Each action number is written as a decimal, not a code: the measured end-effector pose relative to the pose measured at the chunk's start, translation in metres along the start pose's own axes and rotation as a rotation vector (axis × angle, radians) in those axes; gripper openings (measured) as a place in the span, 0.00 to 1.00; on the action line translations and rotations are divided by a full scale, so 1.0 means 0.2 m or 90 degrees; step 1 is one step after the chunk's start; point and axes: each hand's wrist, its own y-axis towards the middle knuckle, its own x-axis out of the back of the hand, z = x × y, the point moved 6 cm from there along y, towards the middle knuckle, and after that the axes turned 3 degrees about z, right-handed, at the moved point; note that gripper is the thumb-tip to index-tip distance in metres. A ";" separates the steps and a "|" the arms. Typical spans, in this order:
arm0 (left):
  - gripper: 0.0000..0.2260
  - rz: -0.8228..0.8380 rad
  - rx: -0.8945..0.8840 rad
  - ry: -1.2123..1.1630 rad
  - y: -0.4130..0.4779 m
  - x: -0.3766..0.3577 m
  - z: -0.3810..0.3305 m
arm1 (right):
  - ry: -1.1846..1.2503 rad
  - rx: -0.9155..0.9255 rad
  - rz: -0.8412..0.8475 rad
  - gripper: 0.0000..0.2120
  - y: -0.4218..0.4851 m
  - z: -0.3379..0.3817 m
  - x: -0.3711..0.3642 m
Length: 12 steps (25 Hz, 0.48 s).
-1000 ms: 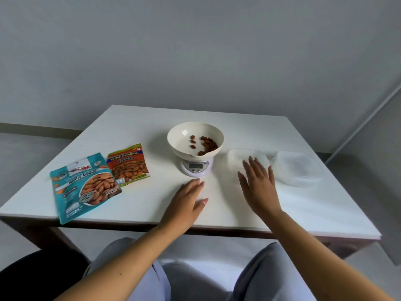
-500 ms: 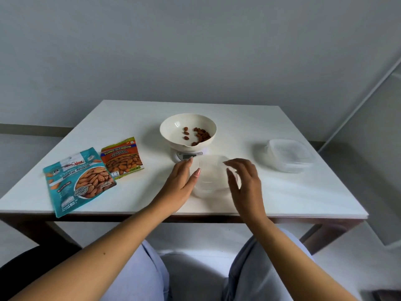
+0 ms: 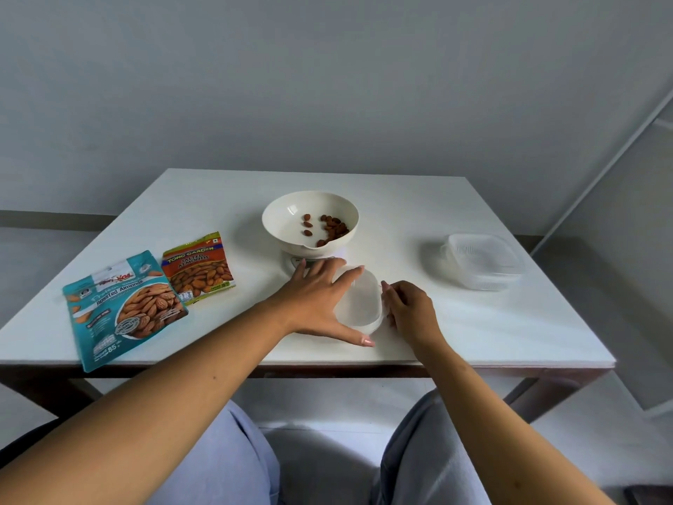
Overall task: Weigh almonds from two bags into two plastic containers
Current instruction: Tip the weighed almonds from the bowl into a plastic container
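While I watch from the head view, the left hand (image 3: pixel 313 300) lies spread on the clear container (image 3: pixel 358 300), thumb along its near edge; the right hand (image 3: pixel 411 311) pinches its right rim, fingers curled. Just beyond the grip, a bowl (image 3: pixel 287 213) of almonds (image 3: pixel 333 227) sits on the scale (image 3: pixel 296 260). Two bags (image 3: pixel 124 308) lie left of it, second container (image 3: pixel 482 260) well right.

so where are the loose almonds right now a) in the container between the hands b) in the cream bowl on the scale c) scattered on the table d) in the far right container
b: the almonds lie in the cream bowl on the scale.
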 end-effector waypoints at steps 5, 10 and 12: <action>0.49 -0.079 -0.009 -0.045 0.01 -0.01 0.00 | 0.032 0.016 -0.001 0.16 -0.01 0.01 -0.01; 0.47 -0.157 -0.018 -0.069 -0.03 -0.01 -0.01 | 0.055 0.039 -0.005 0.16 -0.02 0.02 -0.02; 0.47 -0.168 -0.016 -0.073 -0.05 -0.01 -0.01 | 0.051 0.045 0.001 0.16 -0.02 0.02 -0.02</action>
